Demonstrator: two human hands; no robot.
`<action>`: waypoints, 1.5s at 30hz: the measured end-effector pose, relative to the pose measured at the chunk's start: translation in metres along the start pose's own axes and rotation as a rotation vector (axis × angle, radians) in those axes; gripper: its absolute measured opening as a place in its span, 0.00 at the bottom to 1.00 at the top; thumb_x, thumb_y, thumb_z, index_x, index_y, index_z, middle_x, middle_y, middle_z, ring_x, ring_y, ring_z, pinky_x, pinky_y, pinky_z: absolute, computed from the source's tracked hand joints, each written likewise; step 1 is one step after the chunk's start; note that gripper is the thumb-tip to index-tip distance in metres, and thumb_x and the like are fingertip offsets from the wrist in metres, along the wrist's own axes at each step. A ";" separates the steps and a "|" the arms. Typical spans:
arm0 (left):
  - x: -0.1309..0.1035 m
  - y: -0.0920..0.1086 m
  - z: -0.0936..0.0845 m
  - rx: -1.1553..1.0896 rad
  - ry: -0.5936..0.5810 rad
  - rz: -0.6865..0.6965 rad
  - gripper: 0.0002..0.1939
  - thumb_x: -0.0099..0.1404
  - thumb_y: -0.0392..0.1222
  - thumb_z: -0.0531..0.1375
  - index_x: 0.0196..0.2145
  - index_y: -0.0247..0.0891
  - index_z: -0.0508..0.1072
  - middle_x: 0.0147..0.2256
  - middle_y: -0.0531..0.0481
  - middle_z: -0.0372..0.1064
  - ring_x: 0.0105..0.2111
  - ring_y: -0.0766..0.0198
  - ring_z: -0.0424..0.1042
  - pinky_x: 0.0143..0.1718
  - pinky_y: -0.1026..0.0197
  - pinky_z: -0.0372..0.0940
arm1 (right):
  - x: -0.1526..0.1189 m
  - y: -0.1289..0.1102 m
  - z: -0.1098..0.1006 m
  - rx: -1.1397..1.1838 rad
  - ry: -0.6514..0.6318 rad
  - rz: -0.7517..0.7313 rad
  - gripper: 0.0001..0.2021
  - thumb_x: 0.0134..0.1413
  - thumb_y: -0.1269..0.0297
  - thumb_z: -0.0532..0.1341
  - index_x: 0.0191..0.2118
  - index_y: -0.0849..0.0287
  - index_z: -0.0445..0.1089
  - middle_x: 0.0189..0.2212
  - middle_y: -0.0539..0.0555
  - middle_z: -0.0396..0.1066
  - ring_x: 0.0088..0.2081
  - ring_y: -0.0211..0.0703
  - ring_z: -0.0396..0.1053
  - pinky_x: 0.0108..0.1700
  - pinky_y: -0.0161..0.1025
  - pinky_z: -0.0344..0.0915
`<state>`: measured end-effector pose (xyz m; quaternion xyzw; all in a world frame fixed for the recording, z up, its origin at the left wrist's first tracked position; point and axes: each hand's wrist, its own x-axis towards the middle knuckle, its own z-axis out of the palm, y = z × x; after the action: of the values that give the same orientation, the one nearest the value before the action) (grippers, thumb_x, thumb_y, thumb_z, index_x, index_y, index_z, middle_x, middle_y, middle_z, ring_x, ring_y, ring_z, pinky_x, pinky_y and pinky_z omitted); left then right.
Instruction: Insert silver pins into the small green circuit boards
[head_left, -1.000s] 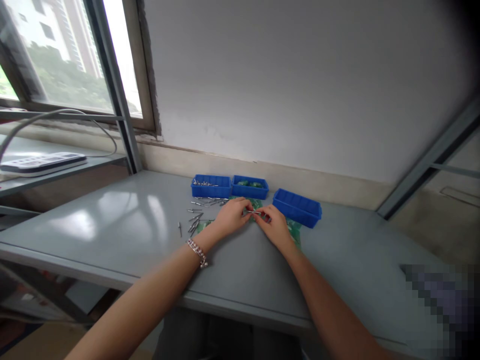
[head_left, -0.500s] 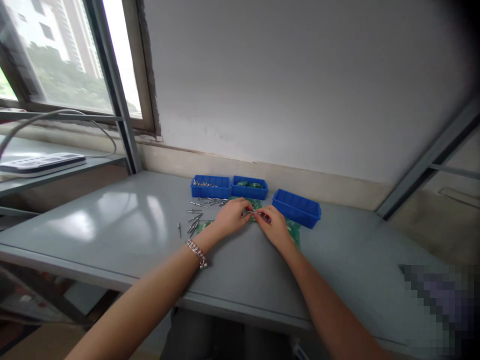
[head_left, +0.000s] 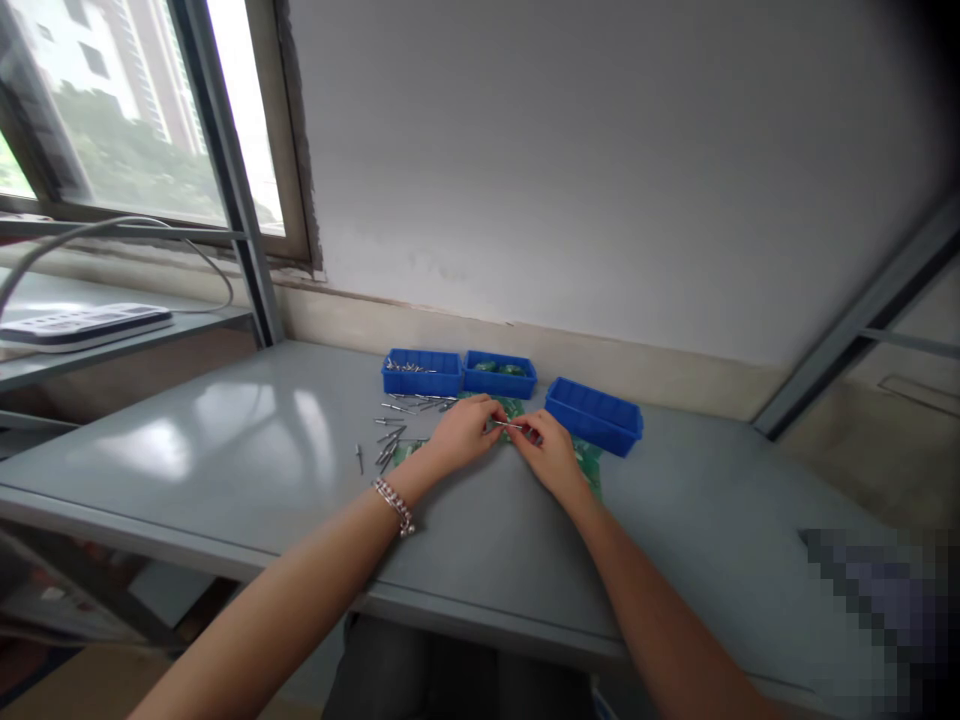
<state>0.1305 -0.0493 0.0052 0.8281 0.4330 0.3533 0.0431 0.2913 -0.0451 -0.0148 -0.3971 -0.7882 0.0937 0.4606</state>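
My left hand (head_left: 466, 433) and my right hand (head_left: 550, 450) meet near the middle of the table, each pinching a thin metal piece (head_left: 510, 425) between the fingertips. Several metal pieces with thin shafts (head_left: 390, 436) lie scattered left of my left hand. Green plastic bags (head_left: 587, 463) lie beside my right hand, and more green shows behind and under my hands. A blue bin (head_left: 421, 374) at the back left holds metal pieces. The blue bin next to it (head_left: 499, 378) holds green packets. A third blue bin (head_left: 594, 414) stands behind my right hand, with nothing visible inside.
The grey table (head_left: 300, 440) backs onto a pale wall. On a side shelf at the left lies a white device (head_left: 86, 327) with a cable above it. Metal frame posts rise at both sides. A blurred-out object (head_left: 885, 600) sits at the right.
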 end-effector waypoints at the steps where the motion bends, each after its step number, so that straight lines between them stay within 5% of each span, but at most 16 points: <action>1: 0.000 0.000 0.000 0.001 -0.003 -0.001 0.05 0.54 0.35 0.56 0.31 0.35 0.69 0.32 0.50 0.66 0.29 0.67 0.63 0.32 0.65 0.59 | 0.000 0.000 0.000 -0.003 -0.001 0.002 0.05 0.49 0.66 0.57 0.31 0.60 0.69 0.25 0.51 0.61 0.24 0.36 0.60 0.27 0.34 0.58; 45: 0.000 0.002 -0.002 0.002 -0.008 -0.018 0.04 0.54 0.35 0.57 0.30 0.35 0.69 0.32 0.50 0.65 0.28 0.68 0.63 0.31 0.65 0.59 | 0.000 0.000 0.001 -0.042 -0.005 -0.016 0.04 0.46 0.68 0.59 0.30 0.60 0.69 0.24 0.50 0.61 0.23 0.35 0.59 0.26 0.33 0.59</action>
<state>0.1307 -0.0506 0.0077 0.8256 0.4408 0.3491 0.0470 0.2906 -0.0447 -0.0151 -0.3999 -0.7944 0.0745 0.4510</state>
